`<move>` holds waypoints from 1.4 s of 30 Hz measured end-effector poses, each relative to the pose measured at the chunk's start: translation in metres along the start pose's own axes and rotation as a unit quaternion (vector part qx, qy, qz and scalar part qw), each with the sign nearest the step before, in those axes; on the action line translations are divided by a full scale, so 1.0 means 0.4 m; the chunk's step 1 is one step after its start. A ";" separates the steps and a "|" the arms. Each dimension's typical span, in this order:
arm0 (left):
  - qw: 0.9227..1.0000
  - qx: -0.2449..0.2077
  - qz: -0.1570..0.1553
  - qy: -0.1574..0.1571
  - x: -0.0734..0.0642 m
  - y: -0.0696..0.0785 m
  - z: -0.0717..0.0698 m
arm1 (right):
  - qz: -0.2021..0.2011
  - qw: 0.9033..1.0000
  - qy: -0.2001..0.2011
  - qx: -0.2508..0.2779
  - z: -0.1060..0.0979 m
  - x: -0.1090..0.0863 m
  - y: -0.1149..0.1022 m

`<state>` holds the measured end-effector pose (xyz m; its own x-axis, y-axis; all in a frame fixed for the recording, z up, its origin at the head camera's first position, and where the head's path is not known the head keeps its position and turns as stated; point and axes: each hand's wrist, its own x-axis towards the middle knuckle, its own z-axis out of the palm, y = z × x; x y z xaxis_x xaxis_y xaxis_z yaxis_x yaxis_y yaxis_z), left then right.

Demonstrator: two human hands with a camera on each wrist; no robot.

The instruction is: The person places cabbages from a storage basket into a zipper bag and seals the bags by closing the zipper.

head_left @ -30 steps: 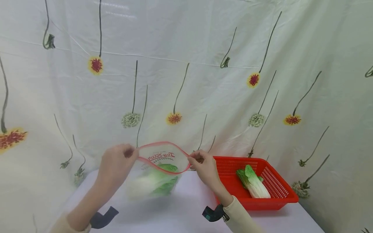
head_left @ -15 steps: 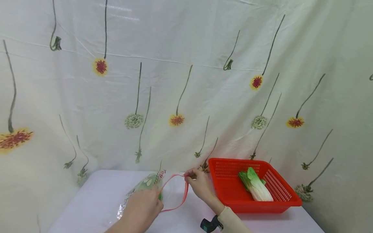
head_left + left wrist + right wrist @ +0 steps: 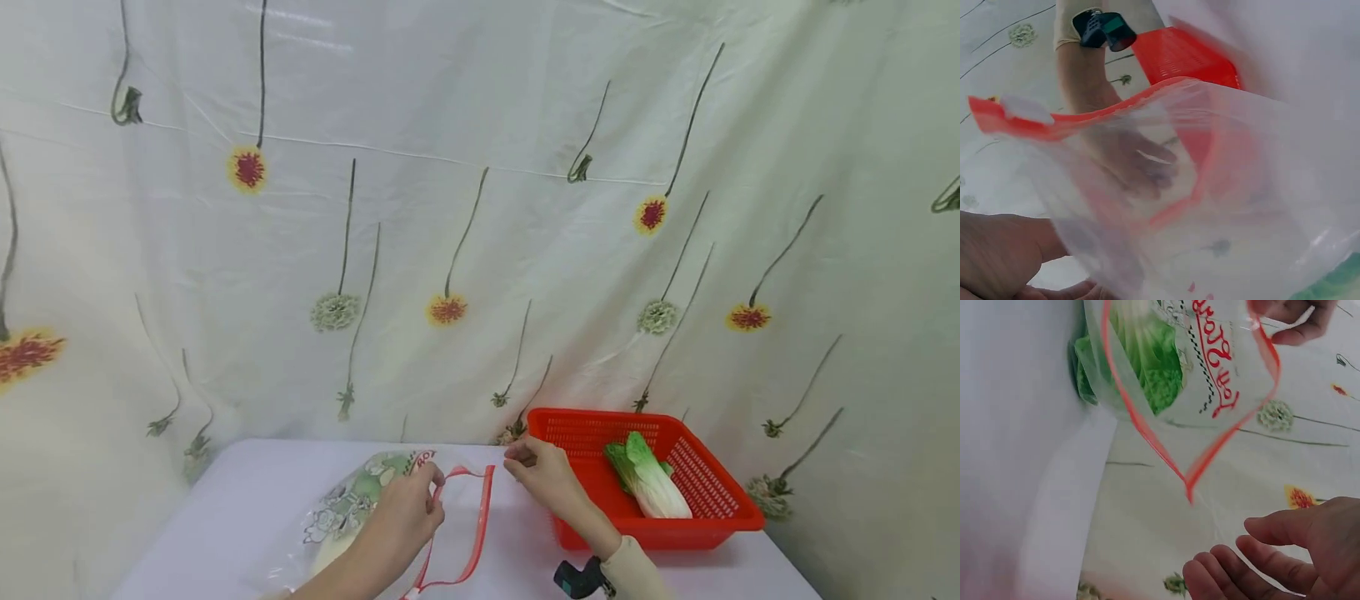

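A clear zip bag (image 3: 352,498) with a red rim lies on its side on the white table, its mouth gaping to the right. Inside it is a green leafy cabbage (image 3: 1154,362) with a pale stalk. My left hand (image 3: 405,510) pinches the near part of the bag's red rim; in the right wrist view its fingers (image 3: 1300,325) meet the rim at the top. Just right of the bag's far corner is my right hand (image 3: 549,477), its fingers loosely bent and holding nothing. A gap shows between it and the red corner in the right wrist view.
A red perforated basket (image 3: 652,533) stands on the table at the right, close to my right forearm. Another cabbage (image 3: 654,483) with a white stalk lies in it. A flower-printed curtain (image 3: 480,233) hangs behind the white table (image 3: 247,475).
The bag, first held up between both hands, is down on the table. The right hand has let go of the rim and moved slightly right; the left still grips it.
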<state>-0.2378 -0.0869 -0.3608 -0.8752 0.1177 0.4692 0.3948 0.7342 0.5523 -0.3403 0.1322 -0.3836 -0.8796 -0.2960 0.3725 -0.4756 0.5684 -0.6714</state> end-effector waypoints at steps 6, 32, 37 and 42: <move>0.998 -0.039 -0.019 -0.038 0.009 -0.031 0.030 | 0.095 0.989 0.072 -0.091 -0.137 0.003 0.076; 0.987 -0.118 -0.050 -0.097 0.013 -0.059 0.044 | 0.327 0.932 -0.073 -0.135 -0.380 0.009 0.376; 0.988 -0.120 -0.048 -0.087 0.012 -0.058 0.035 | 0.345 0.925 -0.075 -0.141 -0.378 0.014 0.373; 0.988 -0.122 -0.051 -0.082 0.010 -0.058 0.033 | 0.332 0.923 -0.073 -0.177 -0.370 0.020 0.379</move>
<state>-0.2543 -0.0945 -0.3810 -0.9395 0.1730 0.2956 0.3404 0.5669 0.7501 -0.4176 0.3296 -0.3878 -0.9803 0.1226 -0.1550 0.1814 0.8694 -0.4596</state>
